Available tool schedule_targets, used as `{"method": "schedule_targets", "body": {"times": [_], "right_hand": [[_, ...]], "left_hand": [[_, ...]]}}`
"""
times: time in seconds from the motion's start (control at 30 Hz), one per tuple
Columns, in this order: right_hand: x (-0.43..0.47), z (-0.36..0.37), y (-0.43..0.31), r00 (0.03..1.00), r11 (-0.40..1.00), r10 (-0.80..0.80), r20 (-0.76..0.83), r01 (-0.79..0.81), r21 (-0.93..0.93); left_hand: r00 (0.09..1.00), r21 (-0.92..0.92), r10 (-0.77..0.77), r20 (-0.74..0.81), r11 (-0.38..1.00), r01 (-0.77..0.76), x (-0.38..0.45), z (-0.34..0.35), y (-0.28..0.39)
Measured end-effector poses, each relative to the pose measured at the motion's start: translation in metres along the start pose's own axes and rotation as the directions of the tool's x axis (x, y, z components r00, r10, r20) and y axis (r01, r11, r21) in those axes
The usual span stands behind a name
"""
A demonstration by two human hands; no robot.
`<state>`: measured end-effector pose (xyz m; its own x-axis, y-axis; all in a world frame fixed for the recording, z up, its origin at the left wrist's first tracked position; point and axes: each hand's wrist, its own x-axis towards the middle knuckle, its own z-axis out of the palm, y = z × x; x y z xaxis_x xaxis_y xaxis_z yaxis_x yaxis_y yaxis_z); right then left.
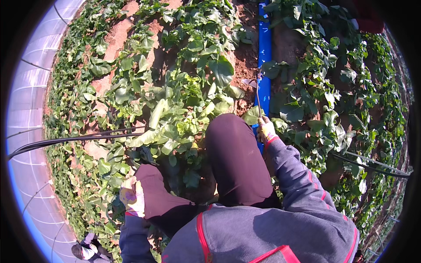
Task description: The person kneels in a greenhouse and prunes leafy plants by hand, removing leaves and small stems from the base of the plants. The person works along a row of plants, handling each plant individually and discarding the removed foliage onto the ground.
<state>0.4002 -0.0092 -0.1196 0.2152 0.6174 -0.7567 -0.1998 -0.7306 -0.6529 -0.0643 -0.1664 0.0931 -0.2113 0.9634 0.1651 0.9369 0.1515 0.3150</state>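
Observation:
My right hand point(265, 129), in a patterned glove, grips a thin-shafted hand tool point(258, 97) with a small blade at its far end. The blade lies over the left edge of a blue hose point(265, 49) that runs away from me along the soil. My left hand point(132, 194), in a matching glove, rests by my bent left knee; its fingers are curled, and whether it holds anything cannot be told. In front of my knees grow leafy green plants point(190, 85), with pale broad leaves point(158, 113) standing up at their near side.
Rows of leafy plants point(329, 98) continue right of the hose, with bare soil point(115, 42) between rows at left. Dark curved rods point(82, 138) cross from the left. A translucent plastic tunnel wall point(29, 98) bounds the left side. Another person point(90, 250) crouches at the lower left.

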Motion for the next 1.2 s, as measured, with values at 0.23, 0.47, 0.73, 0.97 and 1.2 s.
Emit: {"method": "schedule_targets", "body": {"times": [0.23,0.47,0.73,0.97,1.2], "right_hand": [[0.14,0.014,-0.062,0.888,0.751,-0.461,0.01,0.396,-0.529],[0.157,0.031,-0.083,0.886,0.395,-0.459,0.073,0.277,-0.876],[0.055,-0.005,0.013,0.926,0.377,-0.361,0.113,0.256,-0.89],[0.022,-0.096,0.129,0.904,0.204,-0.336,0.265,0.345,-0.916],[-0.034,-0.079,0.035,0.927,0.109,-0.307,0.215,0.259,-0.96]], "left_hand": [[0.989,0.244,-0.083,0.124,0.968,0.051,0.004,0.002,-0.013],[0.975,0.205,-0.136,0.178,0.974,0.098,0.011,0.003,-0.012],[0.99,0.181,-0.091,0.112,0.981,0.069,0.007,0.001,-0.009],[0.999,-0.059,0.034,0.015,0.998,-0.034,0.001,0.013,-0.016],[0.997,-0.021,0.082,0.007,0.996,-0.081,0.0,0.003,-0.007]]}}
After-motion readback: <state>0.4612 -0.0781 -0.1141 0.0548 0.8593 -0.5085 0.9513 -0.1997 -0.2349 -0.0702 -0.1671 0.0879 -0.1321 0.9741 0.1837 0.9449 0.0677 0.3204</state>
